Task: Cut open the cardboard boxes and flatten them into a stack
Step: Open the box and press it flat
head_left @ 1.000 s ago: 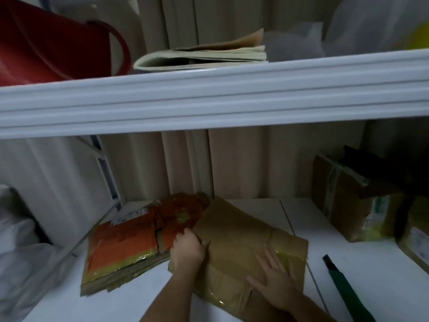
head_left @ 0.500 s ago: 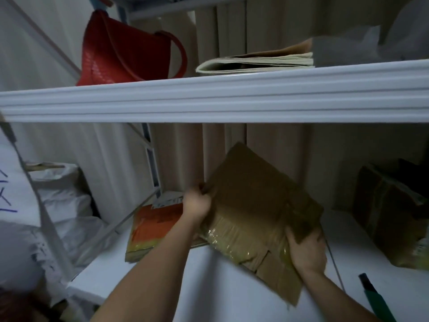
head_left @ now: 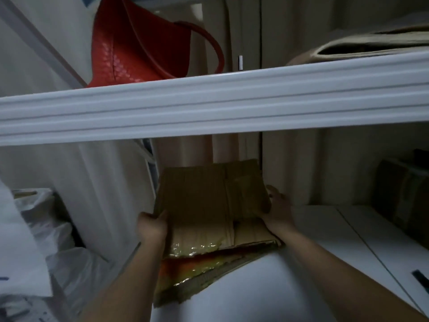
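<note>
A flattened brown cardboard box (head_left: 209, 201) with shiny tape along its near edge lies over the orange flattened cardboard stack (head_left: 185, 273) at the left end of the white shelf (head_left: 290, 263). My left hand (head_left: 152, 226) grips the brown box's left edge, thumb on top. My right hand (head_left: 277, 208) holds its right edge with curled fingers. An intact brown box (head_left: 404, 198) stands at the far right in shadow. The tip of a dark cutter (head_left: 421, 277) shows at the right edge of the shelf.
A thick white upper shelf (head_left: 209, 108) crosses the view just above my hands. On it sit a red handbag (head_left: 139, 43) and a folded paper bag (head_left: 371, 45). White plastic bags (head_left: 46, 228) pile up at the left, off the shelf. Beige curtain hangs behind.
The brown flattened box went from lying on the shelf, to being lifted and tilted, to now resting over the orange stack on the left. Both hands shifted to its side edges.
</note>
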